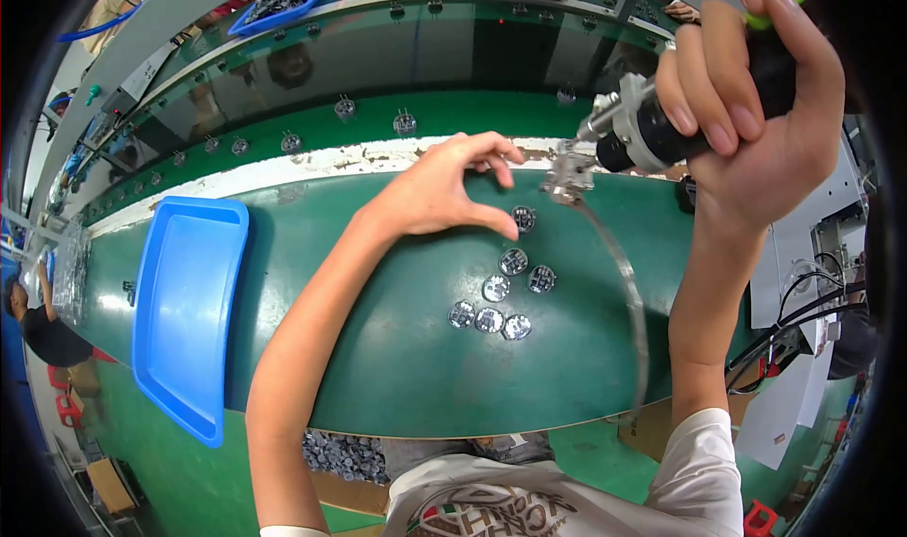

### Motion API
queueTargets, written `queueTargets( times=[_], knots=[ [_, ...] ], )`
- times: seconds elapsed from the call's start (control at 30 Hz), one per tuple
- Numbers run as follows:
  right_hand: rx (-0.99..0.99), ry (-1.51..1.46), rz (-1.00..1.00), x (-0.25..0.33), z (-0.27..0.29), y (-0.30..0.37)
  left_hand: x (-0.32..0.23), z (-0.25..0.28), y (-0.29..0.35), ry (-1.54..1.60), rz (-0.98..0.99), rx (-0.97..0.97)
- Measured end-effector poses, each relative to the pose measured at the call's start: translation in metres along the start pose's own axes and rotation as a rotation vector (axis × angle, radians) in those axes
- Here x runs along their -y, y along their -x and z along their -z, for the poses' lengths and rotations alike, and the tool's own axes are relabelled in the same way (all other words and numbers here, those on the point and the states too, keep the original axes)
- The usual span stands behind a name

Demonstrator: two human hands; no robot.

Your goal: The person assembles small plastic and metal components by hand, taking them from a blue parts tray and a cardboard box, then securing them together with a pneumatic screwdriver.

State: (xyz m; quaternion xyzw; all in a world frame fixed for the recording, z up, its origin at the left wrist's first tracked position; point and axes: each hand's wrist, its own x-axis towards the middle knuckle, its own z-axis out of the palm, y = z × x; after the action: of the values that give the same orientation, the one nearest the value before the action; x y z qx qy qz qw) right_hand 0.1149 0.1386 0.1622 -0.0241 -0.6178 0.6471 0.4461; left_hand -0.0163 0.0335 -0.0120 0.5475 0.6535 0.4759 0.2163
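My right hand (775,159) is wrapped around a black power screwdriver (654,131), held tilted above the bench at the right. Its metal nose (569,173) points left and down, and a clear feed tube (628,291) curves from it toward the bench's front edge. My left hand (430,192) is open, fingers and thumb curved apart, with nothing visible between them. Beside its thumb tip lies a small round electronic part (522,219). Several similar silvery round parts (496,288) with dark components on top lie loose nearer to me on the green bench.
At the left lies a blue tray (189,301). Beyond a worn white ledge (312,159), a green conveyor (378,107) carries spaced round parts with pins. A blue bin (283,3) of dark parts stands farther back. Another person (47,329) is at far left; cables (803,320) hang at right.
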Motion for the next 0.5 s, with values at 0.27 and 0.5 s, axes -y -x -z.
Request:
queueTargets(
  times=[0.27, 0.5],
  knots=[
    [-0.041, -0.068, 0.041, 0.006, 0.016, -0.004, 0.046, 0.077, 0.009, -0.471, 0.191, -0.531],
    [0.070, -0.096, 0.077, -0.010, 0.032, -0.015, 0.050, 0.062, -0.005, -0.421, 0.180, -0.414]
  ],
)
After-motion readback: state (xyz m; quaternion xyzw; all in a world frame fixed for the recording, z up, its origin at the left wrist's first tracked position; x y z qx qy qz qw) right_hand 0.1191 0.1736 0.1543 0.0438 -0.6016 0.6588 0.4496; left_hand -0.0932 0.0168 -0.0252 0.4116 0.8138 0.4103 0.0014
